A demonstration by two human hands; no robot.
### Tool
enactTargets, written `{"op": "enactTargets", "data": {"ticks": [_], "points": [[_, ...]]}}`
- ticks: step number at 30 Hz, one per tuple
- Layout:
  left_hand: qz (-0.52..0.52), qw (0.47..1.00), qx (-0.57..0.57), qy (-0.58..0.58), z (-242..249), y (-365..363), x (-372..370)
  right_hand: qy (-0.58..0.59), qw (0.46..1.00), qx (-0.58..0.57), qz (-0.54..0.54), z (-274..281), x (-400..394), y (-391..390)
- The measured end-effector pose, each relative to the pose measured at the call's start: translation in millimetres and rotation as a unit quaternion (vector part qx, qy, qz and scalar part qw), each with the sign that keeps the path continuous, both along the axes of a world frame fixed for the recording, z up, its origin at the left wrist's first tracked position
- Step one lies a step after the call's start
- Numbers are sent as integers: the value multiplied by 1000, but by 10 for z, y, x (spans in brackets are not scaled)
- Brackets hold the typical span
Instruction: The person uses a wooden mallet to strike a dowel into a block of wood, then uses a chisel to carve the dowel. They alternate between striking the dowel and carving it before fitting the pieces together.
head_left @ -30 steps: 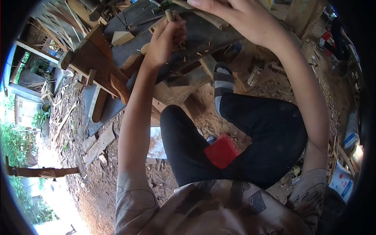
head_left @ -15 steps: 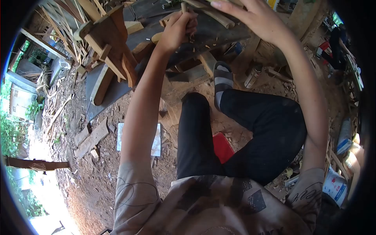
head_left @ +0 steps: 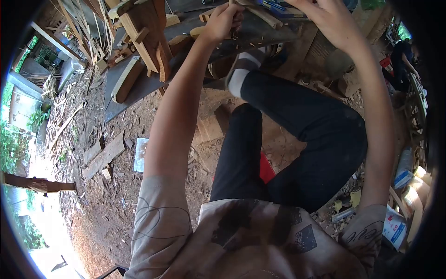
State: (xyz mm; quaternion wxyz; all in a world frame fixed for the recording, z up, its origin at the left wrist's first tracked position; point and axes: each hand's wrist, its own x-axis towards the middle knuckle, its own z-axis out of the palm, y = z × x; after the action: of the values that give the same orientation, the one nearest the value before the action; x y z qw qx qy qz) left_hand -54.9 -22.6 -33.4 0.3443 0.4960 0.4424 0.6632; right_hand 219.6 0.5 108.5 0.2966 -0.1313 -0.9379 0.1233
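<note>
My left hand [head_left: 224, 21] is closed in a fist around an upright wooden tool handle [head_left: 231, 2], whose top pokes out above the fingers. The tool's lower end is hidden by the fist, over a dark workbench [head_left: 290, 37] dotted with small wood chips. At the top edge of the view is my right hand [head_left: 325, 16], raised to the right of the left one. Its fingers are partly cut off, so what it holds, if anything, does not show. Between the hands lies a rounded wooden stick [head_left: 267, 16], with some blue-handled tools [head_left: 274, 4] behind it.
A brown wooden piece with crosspieces [head_left: 144, 42] stands on the bench's left, near a long wooden block [head_left: 125, 81]. Boards [head_left: 104, 156] and scraps litter the dirt floor. My bent legs [head_left: 302, 125] are below the bench. Another person [head_left: 403, 58] is at the far right.
The view has shifted, and both hands appear higher and farther right. My right hand's fingers, stretched out before, are now mostly past the top edge. My foot has moved left, under the bench.
</note>
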Motion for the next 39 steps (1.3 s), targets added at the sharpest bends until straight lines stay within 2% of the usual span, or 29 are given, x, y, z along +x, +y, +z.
{"op": "enactTargets", "data": {"ticks": [2,4,6,7,10,12,13,16,18,20,22,23,26,30,32,34,37,39], "points": [[0,1000,12,11,36,-49,50,22,1000,-14,10,-41,59,-42],[7,1000,13,25,101,-159,110,51,997,-64,-13,-68,76,-91],[0,1000,-4,22,131,-161,87,107,983,-146,29,-183,88,-52],[-3,1000,-14,19,128,-155,87,147,965,-201,85,-304,87,-1],[16,998,-28,53,206,-234,183,223,897,-346,158,-533,25,271],[-1,1000,20,0,308,-361,226,363,845,-371,126,-913,-257,190],[-9,999,38,-25,340,-358,169,394,809,-426,91,-1187,-397,219],[59,993,80,-68,462,-435,126,385,832,-395,48,-1436,-365,378],[187,971,6,148,585,-568,271,397,825,-402,34,-1594,-328,464],[275,899,-35,340,555,-622,355,400,827,-394,27,-1781,-311,532],[321,799,-48,507,467,-650,362,397,836,-377,26,-1980,-300,546],[322,782,-97,525,462,-677,391,391,836,-384,31,-2012,-256,550],[350,743,-141,553,293,-730,409,344,869,-352,47,-2121,-23,667],[355,743,-164,543,184,-690,439,327,891,-314,7,-2244,142,782],[356,739,-156,551,156,-673,445,331,881,-337,-8,-2233,151,794],[340,752,-145,546,161,-648,427,331,869,-368,-4,-2249,158,838],[304,774,-139,538,184,-610,401,350,898,-265,-44,-2277,-16,815],[279,793,-136,525,193,-594,414,321,911,-251,-60,-2372,36,878]]}}
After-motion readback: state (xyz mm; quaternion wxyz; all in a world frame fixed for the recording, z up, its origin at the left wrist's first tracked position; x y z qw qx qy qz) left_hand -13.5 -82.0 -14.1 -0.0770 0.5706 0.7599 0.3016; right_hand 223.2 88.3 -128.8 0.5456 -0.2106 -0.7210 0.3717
